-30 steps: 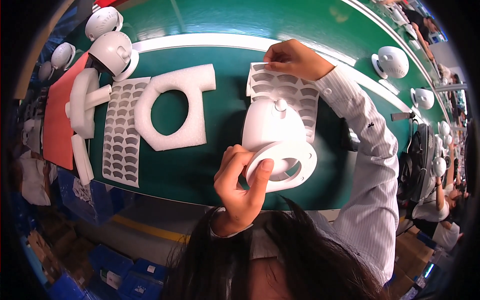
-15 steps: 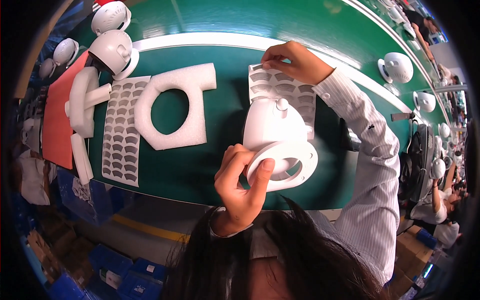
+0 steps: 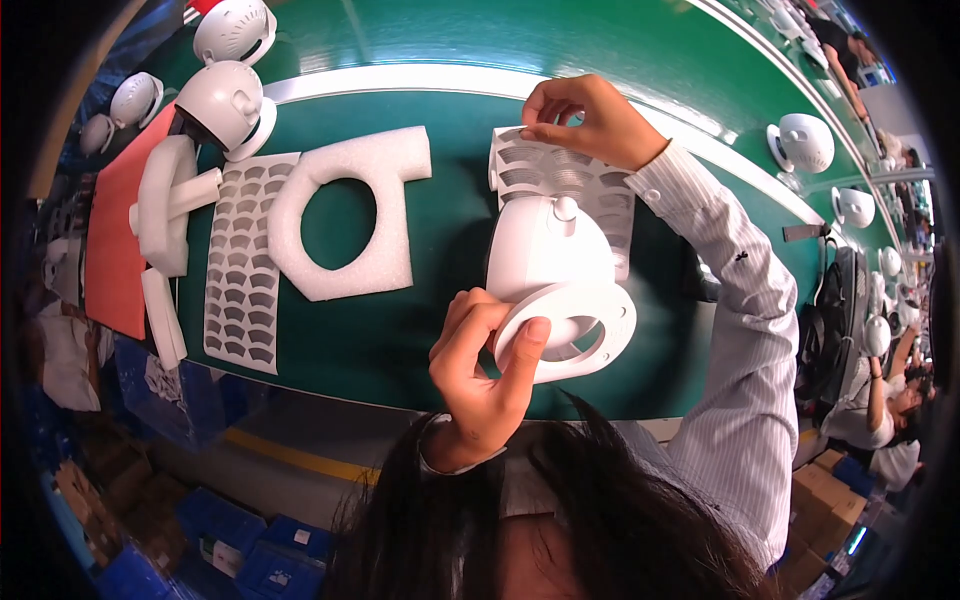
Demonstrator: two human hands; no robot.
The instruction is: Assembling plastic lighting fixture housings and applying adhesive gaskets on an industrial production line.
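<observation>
My left hand (image 3: 478, 370) grips a white security-camera-like device (image 3: 550, 245) by its round base ring (image 3: 607, 345), thumb on the ring's face. The rounded body points away from me, with a small knob on its upper side. Beyond it, my right hand (image 3: 585, 120) pinches the top edge of a sheet of grey curved stickers (image 3: 515, 178). Whether a single sticker is between those fingertips cannot be made out. The sheet's upper left edge curls up slightly, and the device covers its lower part.
Left of the device lie a white foam cutout (image 3: 397, 235) and another sticker sheet (image 3: 240, 265). Further left are foam pieces (image 3: 165, 215) and an orange-red board (image 3: 115, 240). Similar white devices (image 3: 222, 105) stand at the far left and on the green belt (image 3: 600, 35). A black bag (image 3: 840, 310) lies right.
The sticker sheet's upper end has shifted slightly left, its edge curling, with my right hand's fingers bending there. My left hand and the device stay put. Devices on the belt have moved right.
</observation>
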